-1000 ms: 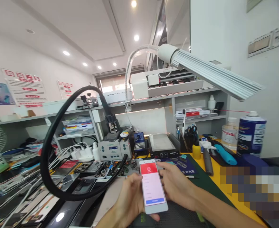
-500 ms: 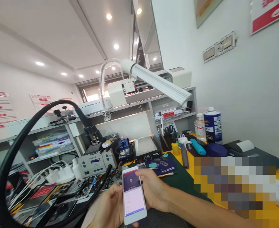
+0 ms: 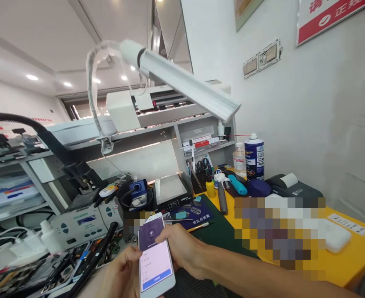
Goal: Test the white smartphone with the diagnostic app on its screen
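Phone [image 3: 155,269], screen lit, rests between our hands, between six and seven o'clock in the head view, our left hand [image 3: 117,273] pinching its left edge with the thumb and our right hand [image 3: 184,248] gripping its right side, one finger over the upper screen; we cannot tell how the fingers behind it lie. From it, we see a grey unit [image 3: 85,225] at ten o'clock, a flat-topped device [image 3: 172,190] just past twelve, a slim stick [image 3: 199,227] at two and a spray can [image 3: 254,159] between one and two.
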Demonstrator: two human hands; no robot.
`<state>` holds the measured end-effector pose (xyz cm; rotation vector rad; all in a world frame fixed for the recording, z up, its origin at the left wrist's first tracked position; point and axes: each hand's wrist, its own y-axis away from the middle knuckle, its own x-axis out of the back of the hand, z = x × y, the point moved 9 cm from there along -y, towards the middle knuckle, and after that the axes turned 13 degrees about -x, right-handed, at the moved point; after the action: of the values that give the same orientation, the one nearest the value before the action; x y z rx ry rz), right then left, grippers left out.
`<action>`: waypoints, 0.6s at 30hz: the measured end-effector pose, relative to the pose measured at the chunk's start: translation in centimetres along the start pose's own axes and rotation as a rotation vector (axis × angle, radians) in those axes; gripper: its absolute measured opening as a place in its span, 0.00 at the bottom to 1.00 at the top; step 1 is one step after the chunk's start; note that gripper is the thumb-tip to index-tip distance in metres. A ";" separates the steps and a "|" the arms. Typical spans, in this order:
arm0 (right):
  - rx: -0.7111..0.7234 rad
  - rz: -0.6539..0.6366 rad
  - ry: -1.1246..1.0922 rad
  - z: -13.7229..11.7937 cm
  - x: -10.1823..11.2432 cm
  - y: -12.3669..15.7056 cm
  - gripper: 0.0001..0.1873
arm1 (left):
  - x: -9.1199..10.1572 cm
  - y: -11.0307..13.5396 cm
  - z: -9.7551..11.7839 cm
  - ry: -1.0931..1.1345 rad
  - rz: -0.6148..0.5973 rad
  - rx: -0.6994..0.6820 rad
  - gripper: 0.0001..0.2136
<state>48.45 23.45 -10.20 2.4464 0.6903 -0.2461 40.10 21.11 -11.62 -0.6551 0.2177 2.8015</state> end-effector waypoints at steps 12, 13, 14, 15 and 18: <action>0.066 -0.019 0.031 0.4 -0.7 0.5 0.22 | 0.9 0.9 -0.6 0.041 0.007 0.019 0.12; 0.065 -0.024 0.029 0.3 -0.8 0.6 0.21 | 0.8 0.9 -0.7 0.046 0.003 0.021 0.13; 0.061 -0.024 0.028 0.3 -0.9 0.6 0.21 | 0.8 1.0 -0.7 0.054 0.002 0.026 0.13; 0.055 -0.024 0.027 0.3 -0.9 0.6 0.20 | 0.7 1.0 -0.6 0.061 0.001 0.029 0.14; 0.035 -0.010 0.018 0.4 -0.9 0.4 0.18 | 0.4 1.3 -0.5 0.086 -0.013 0.054 0.16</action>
<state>47.90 22.60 -10.08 2.4816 0.7113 -0.2416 39.58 19.84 -12.14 -0.7621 0.3028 2.7476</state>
